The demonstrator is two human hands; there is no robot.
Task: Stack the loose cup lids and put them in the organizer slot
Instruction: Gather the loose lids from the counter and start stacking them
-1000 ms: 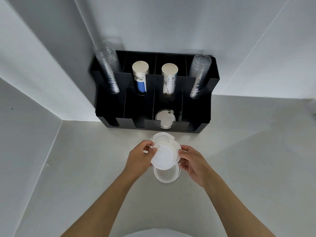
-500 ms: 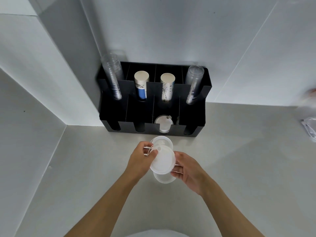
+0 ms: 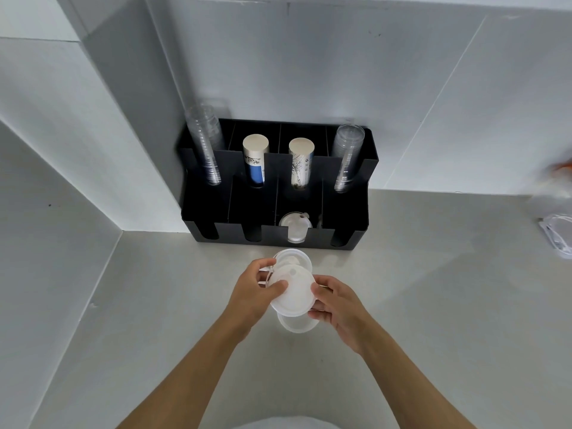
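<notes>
Two hands: we grip one lid [image 3: 292, 291] between them, left hand [image 3: 253, 295] and right hand [image 3: 337, 305] pinching opposite edges
Loose lids: one just beyond [image 3: 294, 258], one beneath [image 3: 297, 325], on our counter [image 3: 433, 305]
Organizer [image 3: 349, 212]: far, against wall; a lid [image 3: 295, 226] already sits in third front slot from left

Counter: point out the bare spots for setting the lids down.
Free: counter left of the left hand, and right of the right hand up to the organizer. Crowded: between the hands, where lids overlap.

White lids [image 3: 292, 291], black organizer [image 3: 356, 239], blue-and-white printed cup stack [image 3: 254, 164].
</notes>
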